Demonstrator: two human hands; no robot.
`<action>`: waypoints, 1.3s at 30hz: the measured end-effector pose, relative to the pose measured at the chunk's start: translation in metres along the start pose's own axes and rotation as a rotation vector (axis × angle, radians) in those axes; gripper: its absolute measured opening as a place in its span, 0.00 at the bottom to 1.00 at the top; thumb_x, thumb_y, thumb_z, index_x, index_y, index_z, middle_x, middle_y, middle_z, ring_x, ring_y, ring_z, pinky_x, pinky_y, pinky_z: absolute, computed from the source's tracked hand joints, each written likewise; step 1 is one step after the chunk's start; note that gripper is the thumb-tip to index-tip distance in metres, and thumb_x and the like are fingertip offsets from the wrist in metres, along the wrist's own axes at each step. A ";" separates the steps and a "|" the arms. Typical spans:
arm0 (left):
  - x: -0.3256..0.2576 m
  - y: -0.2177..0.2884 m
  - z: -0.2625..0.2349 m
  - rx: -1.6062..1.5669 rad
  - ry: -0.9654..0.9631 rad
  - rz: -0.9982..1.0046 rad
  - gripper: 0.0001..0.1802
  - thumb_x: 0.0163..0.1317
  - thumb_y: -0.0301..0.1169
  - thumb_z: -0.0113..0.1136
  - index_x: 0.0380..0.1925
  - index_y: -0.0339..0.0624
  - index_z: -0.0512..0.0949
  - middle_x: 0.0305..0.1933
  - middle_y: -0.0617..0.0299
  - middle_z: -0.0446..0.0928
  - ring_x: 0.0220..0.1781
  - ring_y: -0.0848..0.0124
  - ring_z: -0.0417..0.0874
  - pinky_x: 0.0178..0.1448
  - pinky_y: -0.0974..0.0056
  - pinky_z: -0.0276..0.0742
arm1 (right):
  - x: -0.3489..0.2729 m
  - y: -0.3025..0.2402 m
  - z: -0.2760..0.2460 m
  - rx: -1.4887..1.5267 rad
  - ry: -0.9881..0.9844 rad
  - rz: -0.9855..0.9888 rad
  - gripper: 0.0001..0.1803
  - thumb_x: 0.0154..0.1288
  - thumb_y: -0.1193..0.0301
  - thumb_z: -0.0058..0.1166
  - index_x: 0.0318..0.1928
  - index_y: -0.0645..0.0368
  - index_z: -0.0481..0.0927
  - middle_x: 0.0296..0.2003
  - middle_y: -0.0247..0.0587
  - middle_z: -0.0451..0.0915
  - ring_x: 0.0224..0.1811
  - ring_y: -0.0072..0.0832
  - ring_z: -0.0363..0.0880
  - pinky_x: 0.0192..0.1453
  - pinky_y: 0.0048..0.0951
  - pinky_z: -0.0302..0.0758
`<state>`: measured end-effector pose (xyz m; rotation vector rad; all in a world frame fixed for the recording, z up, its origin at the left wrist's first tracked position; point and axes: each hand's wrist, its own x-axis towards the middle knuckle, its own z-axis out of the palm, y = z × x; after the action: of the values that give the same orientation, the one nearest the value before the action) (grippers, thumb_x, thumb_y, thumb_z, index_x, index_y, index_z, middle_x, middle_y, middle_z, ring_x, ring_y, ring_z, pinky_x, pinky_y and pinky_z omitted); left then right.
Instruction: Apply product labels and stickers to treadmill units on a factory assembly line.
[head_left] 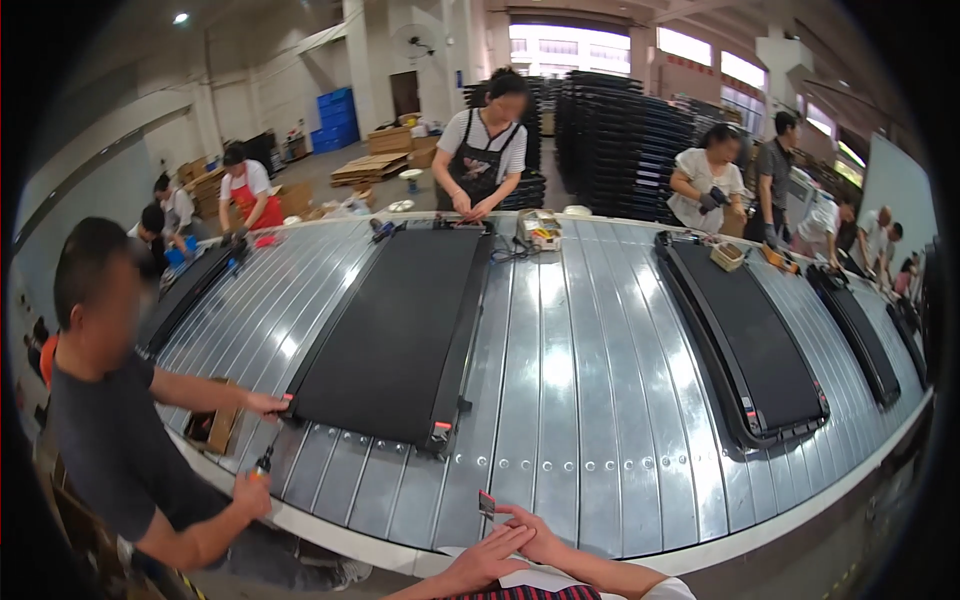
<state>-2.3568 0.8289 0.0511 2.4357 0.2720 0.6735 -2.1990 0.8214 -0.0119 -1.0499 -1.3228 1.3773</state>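
My two hands are together at the near edge of the roller table. My right hand (545, 543) comes in from the lower right, and its fingertips pinch a small red and dark label-like piece (487, 503). Its exact kind is too small to make out. My left hand (483, 566) lies across the right one with its fingers stretched out, and nothing shows in it. Beyond them, to the left, lies a black treadmill deck (385, 335) with a red-marked corner. Another treadmill deck (755, 345) lies to the right.
The ribbed metal table (590, 400) curves across the view. At the left, a co-worker (110, 400) holds a power screwdriver (262, 465) beside the deck, near an open cardboard box (212, 425). Another worker (482, 150) bends over the deck's far end. Black frames (625, 140) stand stacked behind.
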 end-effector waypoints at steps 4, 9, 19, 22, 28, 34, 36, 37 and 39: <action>-0.016 -0.029 -0.039 -0.029 -0.062 0.172 0.15 0.50 0.29 0.48 0.40 0.46 0.73 0.60 0.51 0.60 0.62 0.55 0.59 0.64 0.53 0.54 | 0.041 -0.012 0.046 0.313 0.210 0.241 0.23 0.59 0.68 0.50 0.53 0.61 0.61 0.27 0.42 0.76 0.29 0.24 0.75 0.33 0.23 0.72; -0.030 -0.058 -0.069 -0.134 -0.192 0.295 0.12 0.50 0.28 0.48 0.37 0.43 0.73 0.59 0.52 0.61 0.61 0.56 0.60 0.63 0.54 0.56 | 0.068 -0.011 0.070 0.269 0.473 0.197 0.21 0.59 0.66 0.50 0.51 0.62 0.65 0.25 0.41 0.76 0.26 0.21 0.74 0.30 0.22 0.71; -0.042 -0.090 -0.110 -0.209 -0.328 -0.023 0.11 0.48 0.34 0.51 0.33 0.50 0.75 0.34 0.59 0.75 0.37 0.59 0.76 0.38 0.63 0.72 | 0.063 -0.038 0.025 0.059 0.856 0.195 0.09 0.53 0.70 0.55 0.34 0.61 0.77 0.23 0.30 0.74 0.22 0.15 0.67 0.25 0.17 0.64; -0.038 -0.108 -0.126 -0.046 -0.322 -0.067 0.11 0.48 0.33 0.52 0.35 0.53 0.75 0.34 0.62 0.77 0.35 0.61 0.77 0.35 0.63 0.73 | 0.075 -0.039 0.013 0.073 0.834 0.204 0.06 0.53 0.70 0.55 0.31 0.59 0.76 0.24 0.29 0.74 0.24 0.15 0.68 0.27 0.18 0.65; -0.045 -0.138 -0.146 0.145 -0.470 -0.360 0.11 0.48 0.29 0.49 0.33 0.55 0.73 0.30 0.58 0.75 0.33 0.56 0.76 0.33 0.54 0.70 | 0.130 -0.028 -0.005 0.123 0.672 0.324 0.06 0.55 0.69 0.53 0.30 0.58 0.75 0.27 0.33 0.76 0.28 0.18 0.71 0.33 0.20 0.68; -0.044 -0.183 -0.142 0.244 -0.493 -0.471 0.06 0.49 0.31 0.47 0.27 0.47 0.72 0.27 0.54 0.75 0.34 0.54 0.76 0.34 0.54 0.69 | 0.194 0.004 -0.012 0.301 0.568 0.339 0.06 0.56 0.70 0.51 0.31 0.61 0.74 0.27 0.34 0.75 0.28 0.20 0.71 0.36 0.21 0.69; -0.040 -0.194 -0.144 0.272 -0.444 -0.448 0.05 0.48 0.30 0.47 0.22 0.42 0.71 0.29 0.53 0.74 0.35 0.54 0.76 0.36 0.54 0.70 | 0.214 0.009 -0.012 0.312 0.599 0.374 0.06 0.55 0.71 0.51 0.30 0.62 0.74 0.25 0.33 0.73 0.26 0.19 0.70 0.34 0.20 0.69; -0.037 -0.201 -0.144 0.266 -0.449 -0.459 0.05 0.48 0.30 0.47 0.22 0.42 0.71 0.29 0.53 0.74 0.35 0.54 0.76 0.36 0.54 0.70 | 0.223 0.013 -0.013 0.317 0.594 0.386 0.06 0.55 0.71 0.51 0.30 0.62 0.74 0.25 0.33 0.73 0.26 0.19 0.70 0.34 0.20 0.69; -0.034 -0.216 -0.148 0.284 -0.470 -0.442 0.06 0.46 0.29 0.48 0.26 0.44 0.73 0.40 0.57 0.74 0.42 0.58 0.75 0.39 0.55 0.70 | 0.241 0.022 -0.014 0.313 0.590 0.412 0.07 0.55 0.71 0.52 0.29 0.63 0.74 0.22 0.33 0.72 0.23 0.18 0.68 0.31 0.19 0.67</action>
<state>-2.4710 1.0634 0.0125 2.5785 0.7199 -0.1412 -2.2363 1.0608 -0.0295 -1.4130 -0.4602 1.3577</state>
